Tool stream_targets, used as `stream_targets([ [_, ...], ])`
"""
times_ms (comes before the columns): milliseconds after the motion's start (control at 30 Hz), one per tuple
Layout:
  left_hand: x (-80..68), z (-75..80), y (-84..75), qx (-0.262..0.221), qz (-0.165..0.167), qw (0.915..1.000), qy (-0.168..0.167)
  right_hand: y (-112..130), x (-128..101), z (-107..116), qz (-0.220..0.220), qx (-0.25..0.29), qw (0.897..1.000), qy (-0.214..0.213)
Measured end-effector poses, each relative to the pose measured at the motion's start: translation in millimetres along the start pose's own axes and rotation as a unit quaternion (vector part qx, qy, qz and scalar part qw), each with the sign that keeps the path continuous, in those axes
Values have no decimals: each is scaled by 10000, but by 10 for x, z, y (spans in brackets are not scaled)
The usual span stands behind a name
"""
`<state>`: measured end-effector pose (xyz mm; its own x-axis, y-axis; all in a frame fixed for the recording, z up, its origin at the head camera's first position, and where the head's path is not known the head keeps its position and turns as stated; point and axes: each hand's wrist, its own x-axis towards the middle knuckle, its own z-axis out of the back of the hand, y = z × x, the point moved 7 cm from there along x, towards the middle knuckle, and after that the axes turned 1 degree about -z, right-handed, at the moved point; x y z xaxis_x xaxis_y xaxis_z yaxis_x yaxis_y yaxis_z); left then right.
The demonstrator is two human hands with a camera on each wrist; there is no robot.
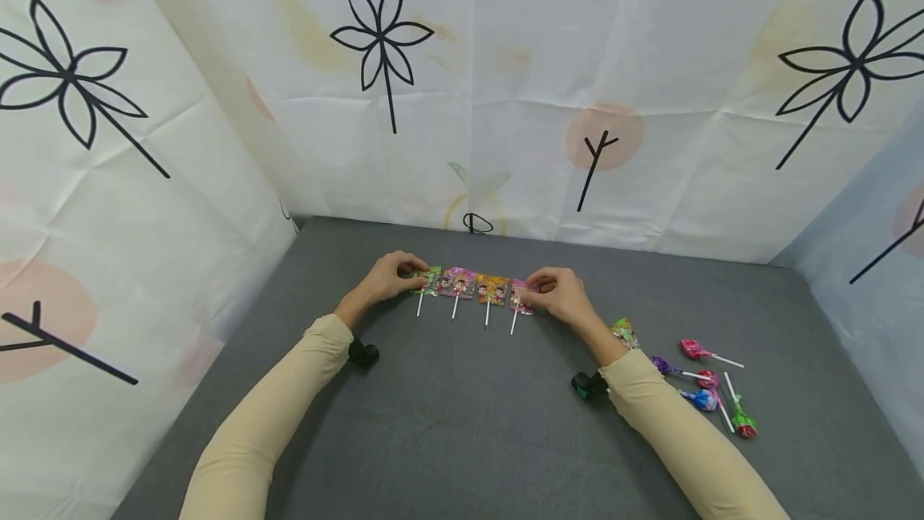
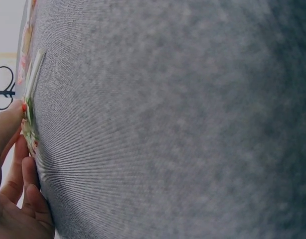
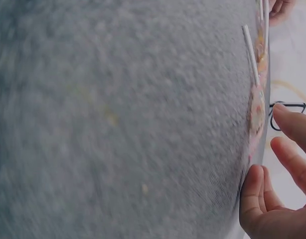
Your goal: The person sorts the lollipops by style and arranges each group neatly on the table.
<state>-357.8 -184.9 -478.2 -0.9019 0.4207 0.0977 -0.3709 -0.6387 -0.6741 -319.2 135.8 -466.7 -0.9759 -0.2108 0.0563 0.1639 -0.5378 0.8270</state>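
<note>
Four flat lollipops in printed wrappers lie side by side, white sticks toward me. At the left end, my left hand [image 1: 390, 278] pinches the green-wrapped lollipop [image 1: 431, 279], thumb on its front face in the left wrist view. Beside it lie a pink-purple lollipop [image 1: 458, 281] and an orange lollipop [image 1: 492, 290]. My right hand [image 1: 563, 294] is at the right-end pink lollipop [image 1: 518, 295], covering part of its wrapper in the head view. Seen from the right wrist, its thumb and fingers [image 3: 292, 124] are spread, with the pink lollipop [image 3: 257, 117] lying just beyond the fingertips.
Beside my right forearm lie a green-yellow wrapped lollipop [image 1: 624, 332] and several round ones, among them a pink one [image 1: 693, 349], a blue one [image 1: 702, 400] and a green-red one [image 1: 742, 421]. Printed white cloth [image 1: 505, 62] walls the grey table [image 1: 462, 424] at back and sides.
</note>
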Motion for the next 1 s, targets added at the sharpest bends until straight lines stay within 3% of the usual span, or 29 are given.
stream_targets([
  [167,0,-6,7,14,-10,10000,-1,-16,-19,81,-33,262,9996,63],
  [500,8,0,19,35,4,10000,-33,76,-178,400,438,518,9973,295],
  [1000,12,-7,7,53,-70,10000,-37,-194,-436,859,-48,306,9990,315],
])
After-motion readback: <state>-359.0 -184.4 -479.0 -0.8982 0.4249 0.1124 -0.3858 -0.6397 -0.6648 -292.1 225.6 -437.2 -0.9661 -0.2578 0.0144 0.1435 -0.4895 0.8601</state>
